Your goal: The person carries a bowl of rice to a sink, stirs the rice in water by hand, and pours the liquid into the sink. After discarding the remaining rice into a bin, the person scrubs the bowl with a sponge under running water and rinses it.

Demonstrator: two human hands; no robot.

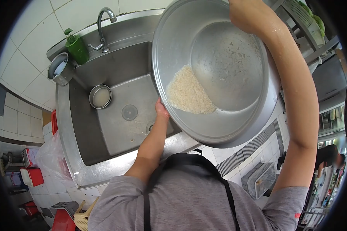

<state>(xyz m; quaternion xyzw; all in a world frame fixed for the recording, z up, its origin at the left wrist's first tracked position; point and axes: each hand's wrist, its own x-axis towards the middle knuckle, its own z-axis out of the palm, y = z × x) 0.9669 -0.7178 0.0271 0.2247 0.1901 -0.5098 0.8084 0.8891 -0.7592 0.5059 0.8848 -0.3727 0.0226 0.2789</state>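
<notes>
A large, wide metal basin (227,42) is tilted toward the sink, its left side over the sink edge. Wet white rice (191,92) lies heaped against its lower left wall, with a little cloudy water beside it. My left hand (162,110) is closed on the basin's left rim, its fingers partly hidden underneath. At the upper right rim, my right hand (245,15) grips the basin from above; its fingers are cut off by the frame's top. In the steel sink (119,92) sits a small round metal bowl (100,96) of cloudy liquid.
A curved faucet (103,34) stands behind the sink. Beside it are a green pump bottle (77,48) and a metal container (60,69). A clear plastic crate (259,179) and a floor drain grate (245,154) lie to the right. A person (327,156) stands farther off.
</notes>
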